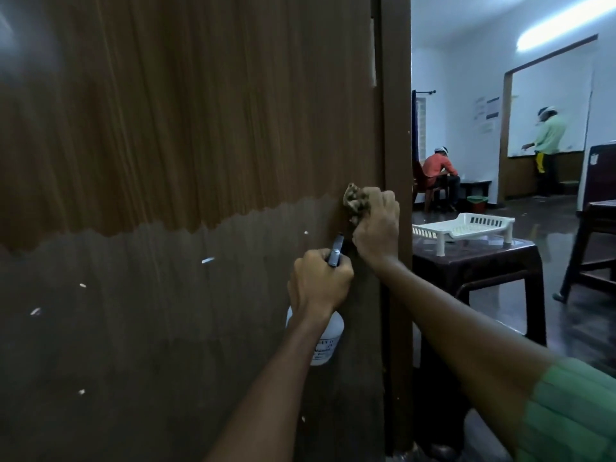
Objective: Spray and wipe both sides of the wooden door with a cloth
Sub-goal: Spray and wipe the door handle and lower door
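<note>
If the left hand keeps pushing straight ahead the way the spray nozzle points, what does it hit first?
Most likely the wooden door itself. The left hand grips the spray bottle with its nozzle aimed up and forward at the panel, just below the right hand and cloth. Depth is unclear, but the nozzle looks close.

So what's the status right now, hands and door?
Left hand grips spray bottle. Right hand presses cloth on wooden door, near its edge. Nothing in the way.
</note>
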Motion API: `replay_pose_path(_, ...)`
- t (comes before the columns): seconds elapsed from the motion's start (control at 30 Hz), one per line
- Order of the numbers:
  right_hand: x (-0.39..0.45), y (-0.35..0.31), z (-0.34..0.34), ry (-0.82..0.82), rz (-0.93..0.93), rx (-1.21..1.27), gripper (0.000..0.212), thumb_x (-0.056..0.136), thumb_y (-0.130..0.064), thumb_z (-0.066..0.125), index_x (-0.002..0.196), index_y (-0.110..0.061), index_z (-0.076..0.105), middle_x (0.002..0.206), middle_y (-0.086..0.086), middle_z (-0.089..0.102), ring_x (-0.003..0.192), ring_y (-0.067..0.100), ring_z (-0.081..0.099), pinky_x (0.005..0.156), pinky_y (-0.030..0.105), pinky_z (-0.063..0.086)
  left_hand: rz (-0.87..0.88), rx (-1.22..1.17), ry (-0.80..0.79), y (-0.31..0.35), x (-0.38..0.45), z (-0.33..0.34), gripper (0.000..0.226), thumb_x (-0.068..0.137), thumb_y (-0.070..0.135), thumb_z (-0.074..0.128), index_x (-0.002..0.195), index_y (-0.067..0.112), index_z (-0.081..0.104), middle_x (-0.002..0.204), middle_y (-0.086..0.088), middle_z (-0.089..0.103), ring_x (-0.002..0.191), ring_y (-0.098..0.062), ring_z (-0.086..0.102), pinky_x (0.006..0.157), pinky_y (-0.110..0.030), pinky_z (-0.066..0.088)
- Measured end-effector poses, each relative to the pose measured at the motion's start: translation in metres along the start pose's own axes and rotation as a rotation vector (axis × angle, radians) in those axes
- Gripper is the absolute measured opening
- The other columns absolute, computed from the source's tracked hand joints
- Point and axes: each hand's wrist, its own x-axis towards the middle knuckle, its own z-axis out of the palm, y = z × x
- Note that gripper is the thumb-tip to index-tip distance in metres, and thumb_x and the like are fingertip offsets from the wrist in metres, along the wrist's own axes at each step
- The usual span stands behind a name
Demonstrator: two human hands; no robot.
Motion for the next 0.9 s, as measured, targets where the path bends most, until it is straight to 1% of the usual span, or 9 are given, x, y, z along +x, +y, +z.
replay_pose_path(0.13, -0.016, 0.002, 0.01, 0.009, -0.139, -0.078, 0.021, 0.096, -0.008, 0.056, 0.115, -0.017, 0.056, 0.108, 0.003, 0.047, 0.093, 0.018, 0.047, 0.062, 0.028, 0.044, 0.026, -0.018, 0.066, 0.01, 0.022, -0.013, 0.036, 0.092, 0.027, 0.062, 0.06, 0.011, 0.057, 0.05, 0.005, 0.049, 0.046, -0.013, 0.045, 0.051, -0.029, 0.036)
replay_pose_path(0.2, -0.057, 0.016, 0.012, -0.188, -0.425, -0.105, 0.026, 0.096, -0.013, 0.064, 0.12, -0.017, 0.055, 0.11, 0.0, 0.047, 0.091, 0.013, 0.048, 0.057, 0.027, 0.049, 0.05, -0.011, 0.075, 0.009, 0.025, -0.019, 0.034, 0.092, 0.027, 0.062, 0.062, 0.011, 0.059, 0.052, 0.002, 0.053, 0.048, -0.014, 0.048, 0.05, -0.031, 0.039)
replay_pose_path(0.27, -0.064, 0.023, 0.0, -0.375, -0.601, -0.104, 0.031, 0.099, -0.02, 0.056, 0.129, -0.017, 0.052, 0.114, -0.001, 0.046, 0.091, 0.008, 0.045, 0.056, 0.021, 0.048, 0.066, -0.013, 0.067, 0.004, 0.024, -0.024, 0.033, 0.092, 0.027, 0.063, 0.063, 0.012, 0.061, 0.053, 0.001, 0.055, 0.048, -0.013, 0.05, 0.051, -0.034, 0.043)
replay_pose_path(0.37, -0.003, -0.013, -0.007, -0.221, -0.463, -0.036, 0.037, 0.098, -0.02, 0.042, 0.134, -0.017, 0.049, 0.114, 0.003, 0.048, 0.091, 0.007, 0.046, 0.062, 0.022, 0.043, 0.077, 0.0, 0.053, -0.004, 0.019, -0.031, 0.034, 0.093, 0.027, 0.062, 0.064, 0.009, 0.061, 0.051, 0.003, 0.05, 0.046, -0.013, 0.044, 0.05, -0.035, 0.04)
replay_pose_path(0.43, 0.037, -0.04, -0.005, -0.053, -0.264, 0.0, 0.034, 0.096, -0.015, 0.042, 0.129, -0.018, 0.047, 0.113, 0.005, 0.049, 0.091, 0.013, 0.05, 0.069, 0.031, 0.049, 0.09, -0.012, 0.052, -0.007, 0.014, -0.037, 0.037, 0.094, 0.025, 0.062, 0.061, 0.01, 0.056, 0.05, 0.004, 0.046, 0.045, -0.012, 0.041, 0.05, -0.034, 0.038)
replay_pose_path(0.5, 0.037, -0.047, 0.005, 0.005, -0.26, -0.022, 0.027, 0.097, -0.014, 0.042, 0.123, -0.018, 0.05, 0.114, 0.004, 0.05, 0.091, 0.015, 0.052, 0.072, 0.034, 0.055, 0.093, 0.004, 0.061, -0.007, 0.01, -0.045, 0.038, 0.094, 0.024, 0.062, 0.058, 0.016, 0.052, 0.05, 0.005, 0.045, 0.045, -0.011, 0.039, 0.049, -0.034, 0.037)
replay_pose_path(0.7, -0.061, -0.01, 0.001, -0.571, -0.891, -0.172, 0.052, 0.093, -0.023, 0.054, 0.143, -0.02, 0.039, 0.134, 0.007, 0.044, 0.104, 0.022, 0.054, 0.064, 0.031, 0.059, 0.101, 0.075, 0.055, -0.003, 0.0, -0.076, 0.032, 0.092, 0.029, 0.061, 0.063, 0.015, 0.062, 0.056, -0.002, 0.062, 0.053, -0.022, 0.06, 0.054, -0.041, 0.052)
replay_pose_path(0.77, -0.03, -0.029, -0.002, -0.455, -0.816, -0.14, 0.04, 0.095, -0.022, 0.054, 0.135, -0.022, 0.05, 0.126, 0.004, 0.046, 0.1, 0.018, 0.054, 0.064, 0.032, 0.058, 0.096, 0.108, 0.072, -0.005, -0.002, -0.084, 0.035, 0.092, 0.03, 0.06, 0.06, 0.016, 0.057, 0.052, 0.002, 0.055, 0.048, -0.019, 0.051, 0.051, -0.038, 0.045)
replay_pose_path(0.9, 0.025, -0.075, 0.009, -0.017, -0.339, -0.005, 0.033, 0.098, -0.014, 0.039, 0.126, -0.019, 0.057, 0.11, 0.005, 0.045, 0.086, 0.012, 0.045, 0.063, 0.032, 0.053, 0.078, 0.105, 0.096, -0.016, -0.004, -0.096, 0.035, 0.093, 0.026, 0.061, 0.059, 0.017, 0.054, 0.05, 0.004, 0.048, 0.046, -0.015, 0.042, 0.051, -0.035, 0.039)
